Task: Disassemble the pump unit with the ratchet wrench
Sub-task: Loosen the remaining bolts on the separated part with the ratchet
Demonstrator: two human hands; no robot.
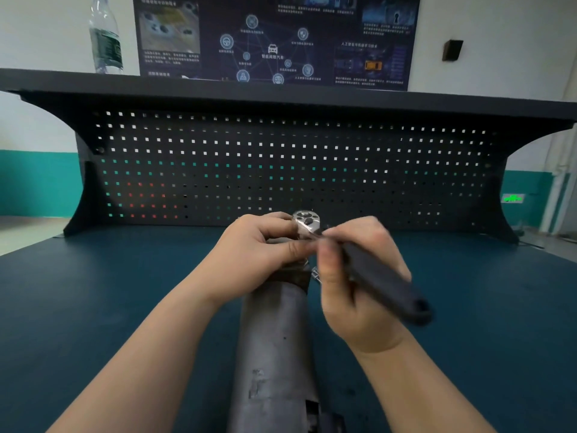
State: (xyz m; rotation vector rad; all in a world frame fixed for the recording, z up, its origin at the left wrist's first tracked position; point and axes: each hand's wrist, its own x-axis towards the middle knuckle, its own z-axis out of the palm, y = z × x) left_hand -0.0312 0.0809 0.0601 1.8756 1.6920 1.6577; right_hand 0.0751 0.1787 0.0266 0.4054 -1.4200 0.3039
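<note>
The pump unit [274, 339] is a long grey metal cylinder lying along the middle of the blue bench, its far end under my hands. The ratchet wrench [384, 279] has a chrome head [307, 221] sitting on top of that far end and a black handle that slants down to the right. My left hand [256, 257] wraps around the far end of the pump just below the wrench head. My right hand [359, 276] grips the black handle near the head. The fastener under the head is hidden.
A black pegboard back panel [281, 164] rises behind the bench, with a shelf [281, 95] over it. A clear plastic bottle [104, 35] stands on the shelf at the left. A dark poster [274, 39] hangs on the wall. The blue bench mat [93, 292] spreads to both sides.
</note>
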